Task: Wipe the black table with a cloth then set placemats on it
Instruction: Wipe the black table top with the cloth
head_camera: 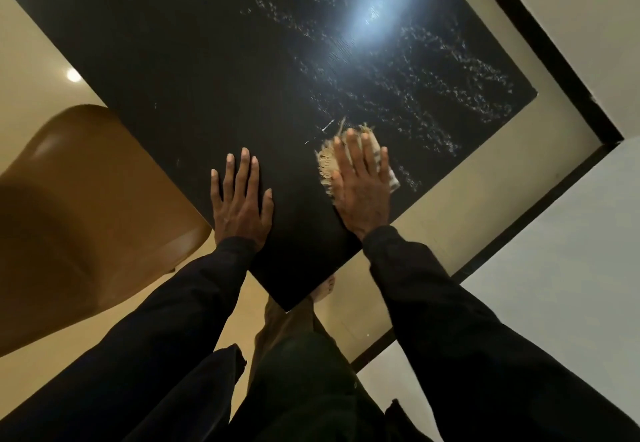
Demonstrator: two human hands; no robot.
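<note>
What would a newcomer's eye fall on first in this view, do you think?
A bright glare on the far part of the black table, amid pale streaks, stands out first. Near the front corner, the right hand presses a fringed cloth flat; the left hand lies spread beside it.

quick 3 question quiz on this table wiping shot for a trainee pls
1. True or false: the left hand lies flat on the black table.
2. Which hand presses the cloth to the table? A) left B) right C) both
3. Short answer: are any placemats on the table yet?

Key: 1 true. 2 B, the right hand, fingers straight over the cloth. 3 No, none in view.
</note>
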